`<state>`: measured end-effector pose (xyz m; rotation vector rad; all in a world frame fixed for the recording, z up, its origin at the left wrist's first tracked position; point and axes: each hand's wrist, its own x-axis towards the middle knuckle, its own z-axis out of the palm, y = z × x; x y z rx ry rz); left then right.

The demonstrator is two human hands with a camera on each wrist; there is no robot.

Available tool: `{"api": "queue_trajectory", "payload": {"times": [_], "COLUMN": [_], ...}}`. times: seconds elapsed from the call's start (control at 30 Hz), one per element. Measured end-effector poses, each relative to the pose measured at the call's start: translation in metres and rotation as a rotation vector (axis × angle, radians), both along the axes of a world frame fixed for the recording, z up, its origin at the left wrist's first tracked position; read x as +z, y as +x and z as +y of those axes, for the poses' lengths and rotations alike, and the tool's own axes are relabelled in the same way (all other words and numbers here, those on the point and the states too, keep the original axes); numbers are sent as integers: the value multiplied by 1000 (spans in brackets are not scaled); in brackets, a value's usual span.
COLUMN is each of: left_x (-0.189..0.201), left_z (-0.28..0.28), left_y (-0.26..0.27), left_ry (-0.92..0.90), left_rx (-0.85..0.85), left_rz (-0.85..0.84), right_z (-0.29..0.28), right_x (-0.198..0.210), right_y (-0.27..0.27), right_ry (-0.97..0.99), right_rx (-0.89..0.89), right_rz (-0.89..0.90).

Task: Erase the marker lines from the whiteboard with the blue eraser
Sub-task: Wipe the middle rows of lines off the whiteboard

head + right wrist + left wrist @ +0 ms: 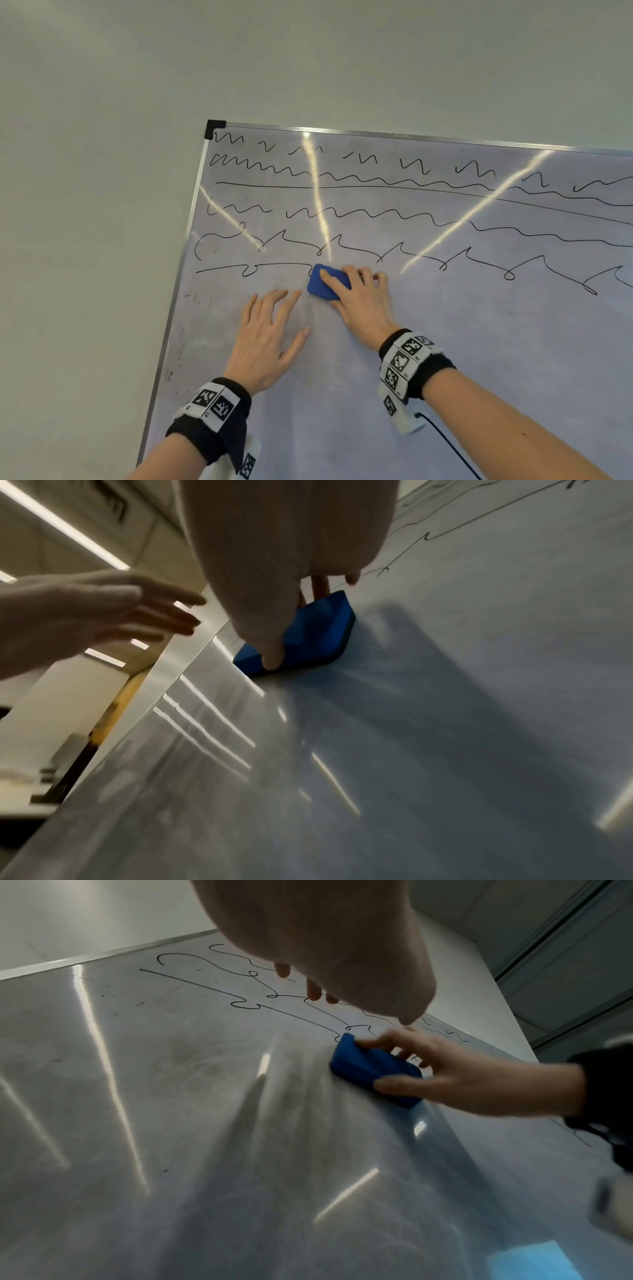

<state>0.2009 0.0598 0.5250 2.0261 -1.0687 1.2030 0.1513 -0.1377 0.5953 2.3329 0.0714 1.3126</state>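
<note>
My right hand (359, 294) grips the blue eraser (325, 282) and presses it flat on the whiteboard (445, 342), at the right end of the lowest marker line (246, 269). Thumb and fingers clamp the eraser's (369, 1069) two long sides; the right wrist view shows the eraser (308, 637) under my thumb. Several rows of black wavy marker lines (376, 212) fill the board above it. My left hand (270, 329) lies flat with straight, spread fingers on the wiped area just left of the eraser, holding nothing.
The board's aluminium frame (178, 284) with a black corner cap (214, 127) borders a plain wall (85, 205) on the left. Bright light streaks reflect off the board. A black cable (445, 442) hangs from my right wrist unit.
</note>
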Motion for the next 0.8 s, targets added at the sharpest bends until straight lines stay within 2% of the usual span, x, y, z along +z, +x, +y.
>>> {"api": "queue_trajectory", "payload": {"times": [0.13,0.23,0.33,0.5,0.63,0.7,0.8], "left_x": [-6,-11,-10,15,39,46,53], "left_z": [-1,-1,-15,-52,-83,-96,-108], "left_y": [0,0,-3,0,14,18,23], "left_ry": [2,-16,-6,49,168,209,193], "left_rx": [34,68,62,28,24,11,-20], "left_rz": [-10,-20,-55,-180,-292,-361,-445], "right_z": [-27,-44,-34,-34,-47,-55,-68], "right_x": [-30,-14,3,0,3,5,10], "right_y": [-21,-34,-25,-28,-48,-62,-90], "right_ry": [-127,-46,68,-24,-20,10,188], "right_rx": [76,74,56,104,39,-7,-51], "right_rz": [98,-13,-82,-27,-15,-29,-126]}}
